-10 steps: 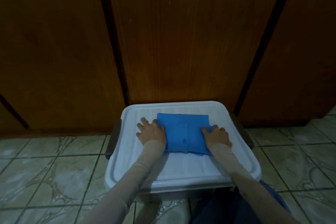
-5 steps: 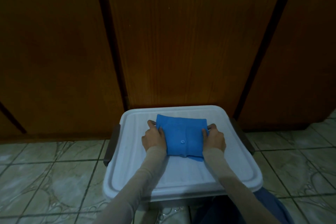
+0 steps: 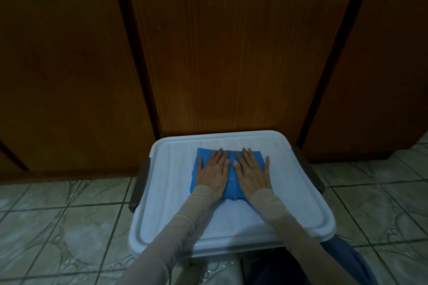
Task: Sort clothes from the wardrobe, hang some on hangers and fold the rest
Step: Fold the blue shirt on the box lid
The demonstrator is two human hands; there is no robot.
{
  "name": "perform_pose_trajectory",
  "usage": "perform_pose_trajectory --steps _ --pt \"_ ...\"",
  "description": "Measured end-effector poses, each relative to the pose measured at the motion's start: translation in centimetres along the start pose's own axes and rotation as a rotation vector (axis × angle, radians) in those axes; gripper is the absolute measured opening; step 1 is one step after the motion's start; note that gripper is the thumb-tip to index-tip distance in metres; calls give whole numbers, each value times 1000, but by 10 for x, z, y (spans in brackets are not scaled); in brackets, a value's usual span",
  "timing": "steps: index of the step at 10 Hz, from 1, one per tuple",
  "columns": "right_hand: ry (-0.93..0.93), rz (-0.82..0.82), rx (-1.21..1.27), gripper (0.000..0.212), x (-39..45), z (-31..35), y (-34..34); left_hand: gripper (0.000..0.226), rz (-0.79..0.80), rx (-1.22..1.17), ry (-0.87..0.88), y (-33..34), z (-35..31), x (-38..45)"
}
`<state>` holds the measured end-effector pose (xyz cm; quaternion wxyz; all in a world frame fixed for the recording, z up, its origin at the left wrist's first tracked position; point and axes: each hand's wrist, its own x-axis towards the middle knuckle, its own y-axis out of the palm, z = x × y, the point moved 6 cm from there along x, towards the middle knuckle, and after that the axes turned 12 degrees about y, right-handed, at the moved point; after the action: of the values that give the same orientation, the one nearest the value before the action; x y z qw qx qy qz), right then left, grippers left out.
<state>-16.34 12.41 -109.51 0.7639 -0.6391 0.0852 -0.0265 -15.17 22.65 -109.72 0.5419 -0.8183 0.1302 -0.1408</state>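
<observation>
1. On top of the folded blue garment (image 3: 230, 177) lie straight, slightly spread fingers (image 3: 216, 157), palms down and holding nothing
2. Left hand (image 3: 214, 174) covers the garment's left half and right hand (image 3: 252, 173) the right half, thumbs nearly meeting above a small button (image 3: 232, 180); this looks like pressing the fold flat so it keeps its shape
3. Blue garment sits toward the far middle of a white plastic lid (image 3: 162, 215), which serves as the folding surface, closing a bin with dark side handles (image 3: 139, 183)
4. Beige sleeves (image 3: 183, 222) run back across the lid's near edge toward the person
5. Closed wooden wardrobe doors (image 3: 220, 53) stand right behind the bin, and a tiled floor (image 3: 58, 227) lies around it; the bin would likely block the middle door from opening
</observation>
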Motion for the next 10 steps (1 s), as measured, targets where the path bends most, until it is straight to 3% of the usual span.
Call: perform_pose_trajectory --steps 1,2,3,4,5,6,7,8,9,10 --pt "-40 -2 -31 69 1 -1 8 47 56 83 21 6 6 -1" --pt "-86 -29 -8 125 4 -2 16 47 82 108 25 10 6 -3" --pt "-147 -69 40 108 2 -3 15 48 130 161 16 11 7 -2" --pt "-330 -78 74 80 -6 3 11 49 139 12 31 9 9 4" --pt "-409 -10 134 92 -12 -3 14 43 38 -370 79 -5 18 -1" --pt "-443 17 118 97 -19 -6 8 46 -75 -581 6 -15 42 -18" --pt "-512 -47 -86 86 -29 9 4 45 -227 -787 -140 -29 72 -30" --pt "-528 -84 -264 79 -38 27 5 43 -304 -747 -167 -46 90 -36" --pt "-410 -58 -340 75 -39 40 8 37 -392 -813 -236 -55 97 -45" --pt "-263 -103 -268 85 -37 47 7 32 -448 -962 -333 -59 102 -50"
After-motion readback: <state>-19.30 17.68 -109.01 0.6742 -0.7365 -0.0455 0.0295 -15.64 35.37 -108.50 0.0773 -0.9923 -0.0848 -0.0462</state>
